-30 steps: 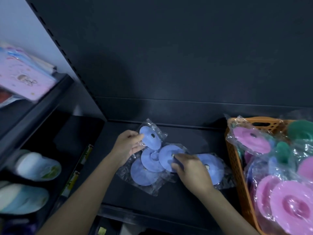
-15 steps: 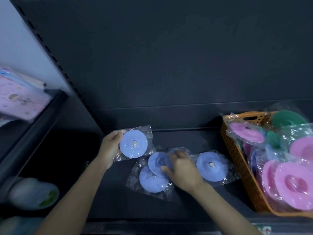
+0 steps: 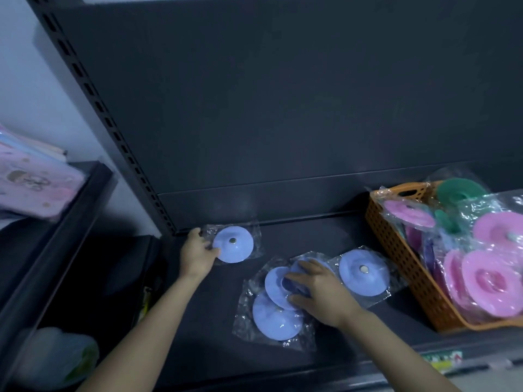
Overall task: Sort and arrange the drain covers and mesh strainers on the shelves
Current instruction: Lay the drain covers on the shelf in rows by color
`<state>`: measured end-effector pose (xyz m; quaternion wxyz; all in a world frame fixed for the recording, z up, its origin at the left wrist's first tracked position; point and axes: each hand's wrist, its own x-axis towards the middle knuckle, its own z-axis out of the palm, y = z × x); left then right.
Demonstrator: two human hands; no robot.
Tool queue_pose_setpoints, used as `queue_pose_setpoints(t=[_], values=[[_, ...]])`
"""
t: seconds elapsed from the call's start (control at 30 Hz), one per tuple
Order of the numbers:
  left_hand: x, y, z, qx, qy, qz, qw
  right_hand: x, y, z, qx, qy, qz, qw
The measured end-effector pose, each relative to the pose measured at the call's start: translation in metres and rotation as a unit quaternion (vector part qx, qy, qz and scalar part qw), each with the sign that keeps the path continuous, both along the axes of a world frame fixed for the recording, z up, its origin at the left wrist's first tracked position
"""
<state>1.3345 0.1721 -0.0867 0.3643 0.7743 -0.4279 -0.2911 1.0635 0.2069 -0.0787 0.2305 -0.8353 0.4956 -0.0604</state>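
Several blue round drain covers in clear bags lie on the dark shelf (image 3: 353, 329). My left hand (image 3: 196, 256) grips the edge of one bagged blue cover (image 3: 233, 244) at the shelf's back left corner. My right hand (image 3: 317, 290) rests on a small heap of blue covers (image 3: 274, 309) in the middle, fingers curled around one of them. Another blue cover (image 3: 363, 271) lies flat just right of that hand.
An orange basket (image 3: 402, 267) at the right holds pink covers (image 3: 492, 281) and green covers (image 3: 461, 189) in bags. The perforated upright (image 3: 113, 128) marks the shelf's left end. Left of it, a neighbouring rack carries pink packages (image 3: 31, 185) and pale items (image 3: 56, 360) below.
My left hand has carried one blue cover away from the heap to the shelf's back left corner and set it down flat. My right hand has stayed on the heap.
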Motion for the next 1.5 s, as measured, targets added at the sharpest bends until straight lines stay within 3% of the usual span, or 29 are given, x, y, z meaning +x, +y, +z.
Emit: queue_pose_setpoints(t=[0.07, 0.17, 0.23, 0.3, 0.4, 0.5, 0.63, 0.73, 0.8, 0.87, 0.93, 0.97, 1.17, 1.23, 1.37, 1.5], values=[[-0.001, 0.005, 0.0, -0.027, -0.122, -0.035, 0.992, 0.004, 0.003, 0.004, -0.032, 0.02, -0.001, 0.999], [-0.007, 0.024, 0.003, -0.093, -0.172, -0.117, 0.974, 0.015, 0.009, 0.007, -0.072, 0.003, 0.002, 0.997], [-0.012, 0.039, 0.001, -0.095, -0.188, -0.206, 0.956, 0.021, 0.011, 0.006, -0.046, 0.002, 0.014, 0.999], [-0.016, 0.054, -0.005, -0.066, -0.194, -0.293, 0.934, 0.025, 0.01, 0.002, -0.034, 0.059, 0.037, 0.997], [-0.021, 0.075, -0.016, -0.033, -0.191, -0.35, 0.916, 0.024, 0.005, -0.003, -0.051, 0.094, 0.033, 0.994], [-0.023, 0.088, -0.021, -0.035, -0.197, -0.366, 0.909, 0.021, -0.002, 0.002, -0.082, 0.066, 0.028, 0.994], [-0.03, 0.099, -0.019, -0.034, -0.157, -0.397, 0.903, 0.016, -0.008, 0.013, -0.079, -0.058, 0.012, 0.995], [-0.042, 0.105, -0.024, -0.073, -0.132, -0.367, 0.918, 0.012, -0.008, 0.021, -0.082, -0.156, -0.03, 0.984], [-0.049, 0.103, -0.025, -0.115, -0.095, -0.287, 0.946, 0.01, -0.01, 0.027, -0.096, -0.21, -0.068, 0.971], [-0.055, 0.098, -0.018, -0.073, 0.022, -0.17, 0.982, 0.005, -0.013, 0.035, -0.104, -0.258, -0.128, 0.952], [-0.061, 0.091, -0.012, -0.008, 0.185, -0.077, 0.98, 0.001, -0.017, 0.043, -0.083, -0.29, -0.175, 0.937], [-0.062, 0.088, -0.012, 0.016, 0.219, -0.057, 0.974, -0.001, -0.02, 0.047, -0.063, -0.307, -0.186, 0.931], [-0.075, 0.078, -0.006, 0.054, 0.166, -0.072, 0.982, -0.006, -0.028, 0.059, 0.112, -0.429, -0.212, 0.871], [-0.074, 0.075, -0.003, 0.056, 0.208, -0.042, 0.976, -0.006, -0.026, 0.057, 0.171, -0.421, -0.17, 0.875], [-0.071, 0.073, 0.003, 0.082, 0.31, 0.006, 0.947, 0.01, -0.015, 0.044, 0.175, -0.278, -0.056, 0.943], [-0.069, 0.076, 0.008, 0.058, 0.375, 0.02, 0.925, 0.036, -0.009, 0.024, 0.101, -0.18, -0.002, 0.978]])
